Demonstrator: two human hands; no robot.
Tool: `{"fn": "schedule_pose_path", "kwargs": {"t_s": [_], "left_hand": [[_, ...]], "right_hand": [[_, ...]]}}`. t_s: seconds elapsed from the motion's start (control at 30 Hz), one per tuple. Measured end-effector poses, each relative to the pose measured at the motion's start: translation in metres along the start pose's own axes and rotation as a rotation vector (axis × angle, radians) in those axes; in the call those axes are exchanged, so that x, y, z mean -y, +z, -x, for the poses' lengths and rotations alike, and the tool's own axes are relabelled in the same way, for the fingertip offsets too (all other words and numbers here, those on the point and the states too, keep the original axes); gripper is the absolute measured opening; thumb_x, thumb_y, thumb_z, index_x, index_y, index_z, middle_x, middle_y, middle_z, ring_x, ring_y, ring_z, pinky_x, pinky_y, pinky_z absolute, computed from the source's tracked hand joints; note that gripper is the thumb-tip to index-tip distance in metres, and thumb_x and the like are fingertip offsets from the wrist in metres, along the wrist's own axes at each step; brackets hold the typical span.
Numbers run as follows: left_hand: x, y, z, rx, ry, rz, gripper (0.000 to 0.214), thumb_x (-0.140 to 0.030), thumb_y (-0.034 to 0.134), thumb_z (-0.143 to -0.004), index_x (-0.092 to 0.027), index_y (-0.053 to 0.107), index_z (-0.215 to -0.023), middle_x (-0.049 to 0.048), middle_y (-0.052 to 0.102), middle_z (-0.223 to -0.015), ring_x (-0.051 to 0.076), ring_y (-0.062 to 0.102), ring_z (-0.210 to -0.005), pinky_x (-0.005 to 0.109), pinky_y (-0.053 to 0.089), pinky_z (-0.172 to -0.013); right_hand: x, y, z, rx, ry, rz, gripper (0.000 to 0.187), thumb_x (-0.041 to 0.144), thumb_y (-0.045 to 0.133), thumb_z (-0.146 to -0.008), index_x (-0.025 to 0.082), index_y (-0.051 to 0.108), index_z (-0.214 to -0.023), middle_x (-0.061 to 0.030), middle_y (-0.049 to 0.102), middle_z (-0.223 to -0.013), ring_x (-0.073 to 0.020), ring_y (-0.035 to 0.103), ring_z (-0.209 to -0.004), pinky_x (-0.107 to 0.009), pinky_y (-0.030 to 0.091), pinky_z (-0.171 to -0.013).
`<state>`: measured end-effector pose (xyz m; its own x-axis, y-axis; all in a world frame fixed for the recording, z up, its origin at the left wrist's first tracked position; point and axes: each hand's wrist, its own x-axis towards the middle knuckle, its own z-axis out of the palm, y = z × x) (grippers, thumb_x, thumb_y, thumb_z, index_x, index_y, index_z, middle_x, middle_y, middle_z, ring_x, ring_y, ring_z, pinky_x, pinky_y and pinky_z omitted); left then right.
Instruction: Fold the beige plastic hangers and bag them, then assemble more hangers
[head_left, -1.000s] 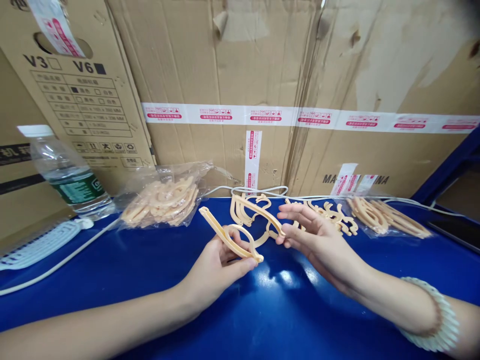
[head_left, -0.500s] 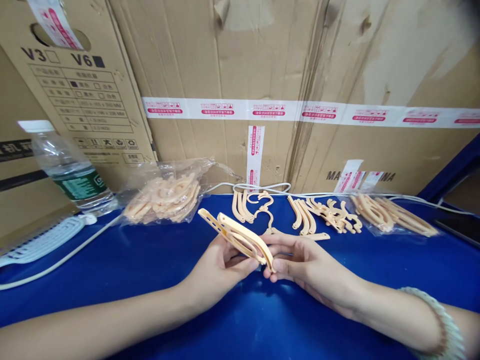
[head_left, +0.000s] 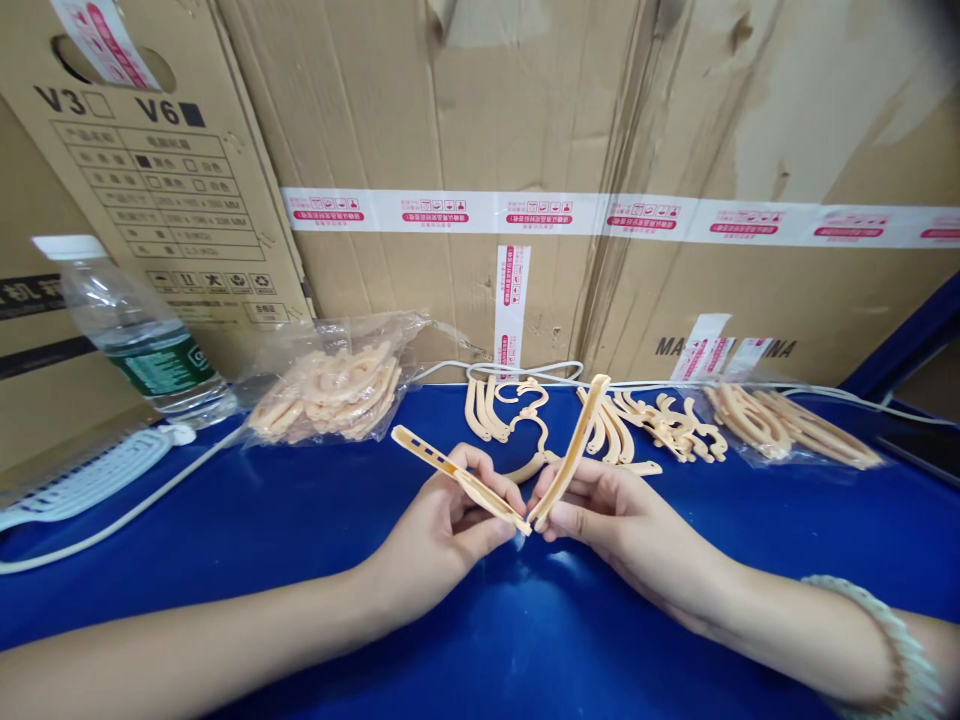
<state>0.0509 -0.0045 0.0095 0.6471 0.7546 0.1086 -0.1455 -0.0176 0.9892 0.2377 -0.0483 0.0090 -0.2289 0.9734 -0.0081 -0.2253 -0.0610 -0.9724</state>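
Swung up since the earlier frame, the right strip [head_left: 575, 455] leans away to the right, where before it lay alongside the left strip [head_left: 472, 487]; the latter now shows its slotted channel. Leftmost, a pale brush [head_left: 90, 475] and a water bottle [head_left: 161, 360] sit well apart from the handling, perhaps so the forearms have room. Next, a clear bag [head_left: 330, 395] of beige pieces rests near the cardboard, likely to keep them contained yet reachable. Low on the left strip, the left hand [head_left: 442, 520] has its fingers curled and nearly together, pinching the lower end; the slotted length juts freely up and left, a hold that seems meant to leave it unobstructed. Behind, curved pieces [head_left: 480, 412] lie side by side next to hook pieces [head_left: 534, 402], apparently sorted by shape. Both strips are held above the counter [head_left: 480, 640], lower ends meeting between the hands; whether they touch cannot be told. The right hand [head_left: 607, 505] pinches its strip's lower end likewise, fingers drawn in, probably for close control there. Farther right lie a pile of small hooks [head_left: 679, 430] and a second bag [head_left: 795, 425], just beside each other.
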Motion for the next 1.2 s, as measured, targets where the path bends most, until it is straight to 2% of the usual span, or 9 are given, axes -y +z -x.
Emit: {"fn": "schedule_pose_path", "kwargs": {"t_s": [0.3, 0.43, 0.7, 0.83, 1.0, 1.1, 1.2], "left_hand": [[-0.002, 0.002, 0.001, -0.028, -0.052, -0.069, 0.025, -0.019, 0.07, -0.076, -0.02, 0.045, -0.078, -0.002, 0.068, -0.082, 0.014, 0.067, -0.078, 0.029, 0.051, -0.075], [-0.002, 0.002, 0.002, -0.082, -0.099, -0.094, 0.028, -0.019, 0.074, -0.07, -0.019, 0.047, -0.076, -0.0017, 0.068, -0.077, 0.015, 0.067, -0.075, 0.028, 0.052, -0.072], [0.0, 0.0, 0.004, -0.08, -0.092, -0.152, 0.022, -0.019, 0.074, -0.072, -0.018, 0.053, -0.074, -0.0011, 0.068, -0.077, 0.015, 0.066, -0.074, 0.027, 0.052, -0.07], [0.004, -0.002, 0.004, -0.081, -0.055, -0.063, 0.027, -0.017, 0.076, -0.072, -0.019, 0.049, -0.074, -0.0032, 0.066, -0.075, 0.013, 0.065, -0.072, 0.025, 0.051, -0.069], [0.006, -0.002, 0.004, -0.049, -0.076, 0.013, 0.028, -0.019, 0.076, -0.074, -0.018, 0.048, -0.075, -0.0021, 0.068, -0.073, 0.013, 0.067, -0.07, 0.027, 0.051, -0.07], [0.004, -0.003, 0.003, -0.066, -0.08, -0.003, 0.029, -0.02, 0.078, -0.073, -0.017, 0.049, -0.076, -0.0016, 0.069, -0.073, 0.013, 0.066, -0.068, 0.026, 0.051, -0.068], [-0.003, -0.009, 0.001, -0.128, -0.084, 0.005, 0.032, -0.023, 0.081, -0.07, -0.017, 0.05, -0.079, -0.0018, 0.069, -0.073, 0.011, 0.065, -0.066, 0.024, 0.052, -0.065]], "right_hand": [[0.002, -0.002, 0.002, 0.005, -0.042, 0.123, 0.021, 0.032, 0.078, -0.074, 0.018, 0.066, -0.084, -0.0005, 0.069, -0.08, -0.0119, 0.063, -0.072, -0.027, 0.053, -0.075], [0.002, -0.003, 0.003, 0.018, -0.073, 0.18, 0.019, 0.032, 0.077, -0.075, 0.019, 0.066, -0.084, -0.0004, 0.069, -0.075, -0.0134, 0.064, -0.071, -0.028, 0.054, -0.075], [0.0, 0.0, 0.006, -0.028, -0.12, 0.237, 0.014, 0.025, 0.077, -0.072, 0.019, 0.067, -0.079, -0.0009, 0.07, -0.074, -0.0152, 0.067, -0.071, -0.027, 0.055, -0.071], [0.001, 0.003, 0.008, -0.055, -0.116, 0.221, 0.016, 0.025, 0.079, -0.07, 0.019, 0.066, -0.077, -0.0007, 0.07, -0.074, -0.0145, 0.067, -0.07, -0.026, 0.055, -0.071], [-0.002, 0.005, 0.008, -0.085, -0.139, 0.189, 0.02, 0.027, 0.082, -0.068, 0.02, 0.066, -0.078, -0.001, 0.071, -0.079, -0.0147, 0.069, -0.073, -0.026, 0.056, -0.07], [0.003, 0.004, 0.006, -0.089, -0.124, 0.225, 0.023, 0.026, 0.083, -0.066, 0.019, 0.064, -0.077, 0.0003, 0.069, -0.071, -0.013, 0.066, -0.066, -0.024, 0.056, -0.065], [0.022, -0.003, 0.002, -0.074, -0.069, 0.323, 0.023, 0.026, 0.082, -0.066, 0.018, 0.062, -0.073, 0.0026, 0.064, -0.062, -0.0097, 0.06, -0.055, -0.021, 0.052, -0.053]]}}
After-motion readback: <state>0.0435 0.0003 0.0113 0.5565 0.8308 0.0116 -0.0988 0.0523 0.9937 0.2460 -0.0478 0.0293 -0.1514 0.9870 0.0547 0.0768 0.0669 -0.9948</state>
